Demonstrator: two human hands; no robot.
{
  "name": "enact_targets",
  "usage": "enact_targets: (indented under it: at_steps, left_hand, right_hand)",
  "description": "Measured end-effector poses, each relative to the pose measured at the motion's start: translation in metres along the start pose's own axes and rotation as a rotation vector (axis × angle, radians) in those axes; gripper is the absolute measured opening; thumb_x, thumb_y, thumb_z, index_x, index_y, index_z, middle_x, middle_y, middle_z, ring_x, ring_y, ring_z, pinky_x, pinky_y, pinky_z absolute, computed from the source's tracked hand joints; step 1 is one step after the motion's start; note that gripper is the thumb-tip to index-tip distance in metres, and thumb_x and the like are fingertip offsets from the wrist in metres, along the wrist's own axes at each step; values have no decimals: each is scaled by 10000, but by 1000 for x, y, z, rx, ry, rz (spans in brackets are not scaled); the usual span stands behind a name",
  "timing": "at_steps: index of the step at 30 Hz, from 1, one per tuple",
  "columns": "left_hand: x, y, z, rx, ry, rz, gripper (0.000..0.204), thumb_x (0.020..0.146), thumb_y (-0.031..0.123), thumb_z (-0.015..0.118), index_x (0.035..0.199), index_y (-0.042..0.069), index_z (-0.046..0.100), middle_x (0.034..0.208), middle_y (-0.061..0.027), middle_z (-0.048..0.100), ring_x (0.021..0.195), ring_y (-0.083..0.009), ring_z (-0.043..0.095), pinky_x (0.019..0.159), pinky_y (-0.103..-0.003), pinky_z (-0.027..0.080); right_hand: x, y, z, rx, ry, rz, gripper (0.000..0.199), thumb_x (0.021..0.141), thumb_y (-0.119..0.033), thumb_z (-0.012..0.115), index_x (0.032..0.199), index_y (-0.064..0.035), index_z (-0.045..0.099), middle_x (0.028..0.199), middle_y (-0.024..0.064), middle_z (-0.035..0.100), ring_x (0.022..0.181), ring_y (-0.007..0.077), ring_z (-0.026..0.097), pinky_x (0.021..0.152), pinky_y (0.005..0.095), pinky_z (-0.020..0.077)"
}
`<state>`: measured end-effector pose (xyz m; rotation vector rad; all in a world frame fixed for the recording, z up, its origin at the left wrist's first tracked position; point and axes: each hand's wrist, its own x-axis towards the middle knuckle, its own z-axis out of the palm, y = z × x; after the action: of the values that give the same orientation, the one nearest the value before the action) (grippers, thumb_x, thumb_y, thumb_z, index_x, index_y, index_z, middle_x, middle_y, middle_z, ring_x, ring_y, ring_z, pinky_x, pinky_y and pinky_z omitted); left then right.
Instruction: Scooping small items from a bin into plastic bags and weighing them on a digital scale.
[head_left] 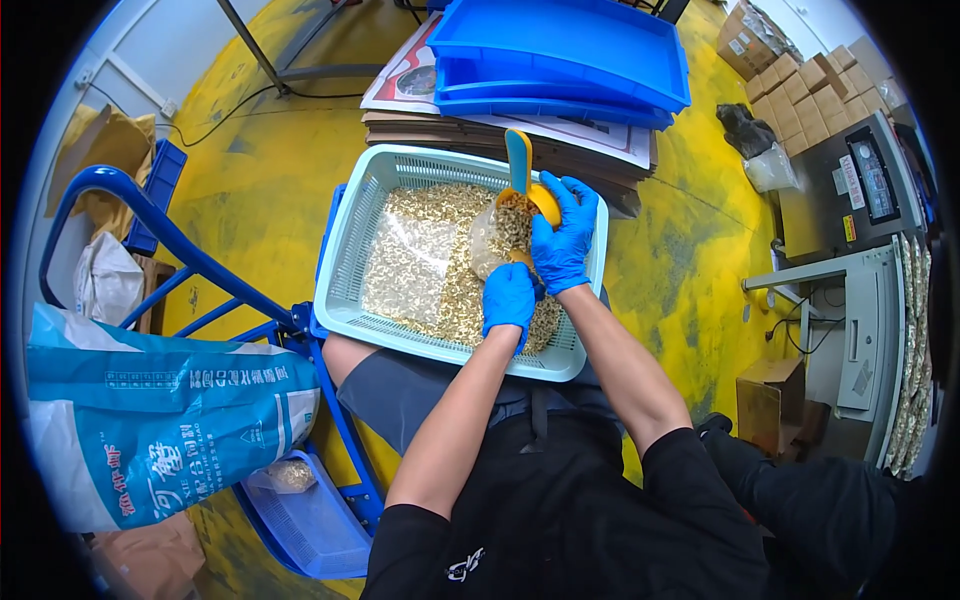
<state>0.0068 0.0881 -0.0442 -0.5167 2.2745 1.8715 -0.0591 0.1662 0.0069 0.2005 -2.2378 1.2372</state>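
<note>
A pale green plastic basket [345, 240] rests on my lap, filled with small tan pellets [445, 200]. A clear plastic bag [400, 260] lies on the pellets at the left. My right hand [565, 235], in a blue glove, is closed around a yellow scoop [545, 205] whose blue-and-yellow handle points up and away. Pellets show at the scoop's mouth, beside a second clear bag [483, 245] with pellets in it. My left hand [511, 300], also gloved in blue, is closed just below; it seems to pinch this bag's edge, partly hidden by the fingers.
Blue trays [560, 50] sit on stacked cardboard [600, 165] ahead. Left are a blue tubular frame [200, 260], a blue-and-white sack [170, 420] and a blue basket [320, 520] holding a bag of pellets. A metal machine [840, 190] and small boxes [810, 100] stand right.
</note>
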Motion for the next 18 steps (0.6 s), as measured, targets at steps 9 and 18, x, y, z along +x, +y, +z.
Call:
enact_targets:
  at_steps: [9, 18]
  left_hand:
    - [8, -13, 3, 207, 62, 105, 347, 826, 250, 412, 743, -24, 608, 754, -233, 602, 708, -365, 582, 639, -433, 434]
    - [1, -5, 3, -25, 107, -73, 332, 837, 260, 430, 817, -24, 602, 803, -251, 603, 758, -373, 593, 662, -434, 438]
  right_hand:
    - [-3, -3, 6, -49, -20, -47, 488, 615, -116, 621, 1102, -128, 613, 1111, 161, 455, 1048, 333, 459, 922, 399, 374]
    - [-4, -15, 6, -175, -66, -151, 504, 599, -162, 635, 1103, -168, 619, 1117, 161, 469, 1024, 334, 463, 894, 413, 372]
